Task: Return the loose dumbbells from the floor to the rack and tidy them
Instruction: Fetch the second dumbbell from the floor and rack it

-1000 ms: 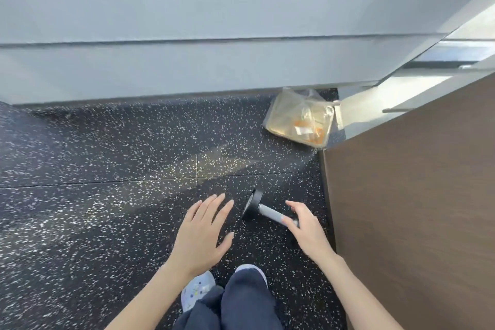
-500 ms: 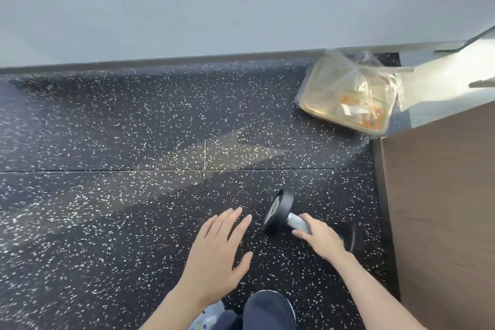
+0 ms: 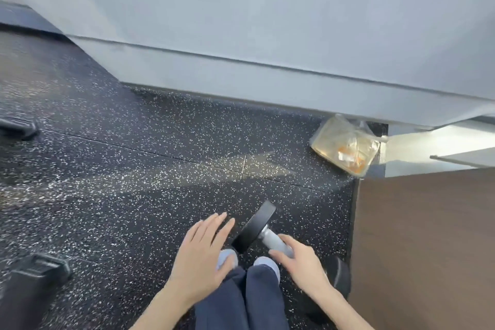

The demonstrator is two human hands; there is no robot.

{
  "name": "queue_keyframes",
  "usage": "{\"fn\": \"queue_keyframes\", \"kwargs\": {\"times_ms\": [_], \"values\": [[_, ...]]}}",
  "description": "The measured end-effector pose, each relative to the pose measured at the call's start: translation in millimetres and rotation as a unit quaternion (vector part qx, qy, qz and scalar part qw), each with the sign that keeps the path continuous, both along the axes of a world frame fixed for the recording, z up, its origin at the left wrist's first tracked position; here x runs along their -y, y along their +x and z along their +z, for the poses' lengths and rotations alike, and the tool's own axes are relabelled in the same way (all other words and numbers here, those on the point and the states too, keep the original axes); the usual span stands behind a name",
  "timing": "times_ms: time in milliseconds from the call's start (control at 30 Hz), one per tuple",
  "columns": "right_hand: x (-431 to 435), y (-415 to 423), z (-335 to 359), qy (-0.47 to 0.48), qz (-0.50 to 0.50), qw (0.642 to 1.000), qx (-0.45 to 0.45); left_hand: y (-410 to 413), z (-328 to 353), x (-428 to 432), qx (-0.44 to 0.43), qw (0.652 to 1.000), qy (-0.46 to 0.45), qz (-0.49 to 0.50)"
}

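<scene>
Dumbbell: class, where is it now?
Head view, lower right of centre: the dumbbell, its handle gripped by the right hand, is just ahead of the shoes, left of the brown panel.

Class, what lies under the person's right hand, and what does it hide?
Under the right hand lies the dumbbell, gripped by its grey handle. One black end shows; hand and wrist partly cover the other.
</scene>
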State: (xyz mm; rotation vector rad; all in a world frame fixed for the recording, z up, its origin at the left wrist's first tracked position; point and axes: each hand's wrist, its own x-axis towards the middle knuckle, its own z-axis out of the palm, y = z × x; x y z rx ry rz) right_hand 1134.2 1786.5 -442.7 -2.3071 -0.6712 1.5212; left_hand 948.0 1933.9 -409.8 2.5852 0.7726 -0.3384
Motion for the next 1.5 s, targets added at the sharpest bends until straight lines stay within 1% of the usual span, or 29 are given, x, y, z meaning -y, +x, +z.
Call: {"fn": "queue_keyframes", "kwargs": {"times_ms": [133,233,300,400,500,633,833,1000,1133,1300,1500], "values": [[-43,-17,139,0.052,0.031,0.998,0.011,-36,114,-32,-0.002,0.995,0.044,0.085],[-77,-34,235,0.089,0.051,0.995,0.02,-68,197,-46,0.016,0.987,0.085,0.138],[-97,-48,293,0.112,0.064,0.991,0.024,-90,243,-48,0.027,0.98,0.094,0.171],[-130,-76,356,0.16,0.08,0.984,0.017,-128,287,-53,0.02,0.969,0.121,0.214],[-166,-118,399,0.2,0.103,0.974,-0.025,-175,312,-58,-0.002,0.953,0.138,0.271],[-219,-178,428,0.227,0.145,0.961,-0.061,-234,333,-76,0.002,0.93,0.172,0.324],[-325,-287,456,0.22,0.207,0.947,-0.111,-335,364,-141,0.023,0.888,0.223,0.401],[-405,-371,486,0.233,0.236,0.932,-0.146,-413,392,-193,0.011,0.859,0.238,0.453],[-458,-417,505,0.239,0.248,0.922,-0.179,-455,407,-227,0.007,0.838,0.248,0.486],[-523,-450,504,0.246,0.247,0.92,-0.179,-486,407,-269,0.011,0.825,0.236,0.514],[-614,-468,477,0.268,0.264,0.916,-0.138,-502,391,-339,0.002,0.833,0.236,0.499]]}}
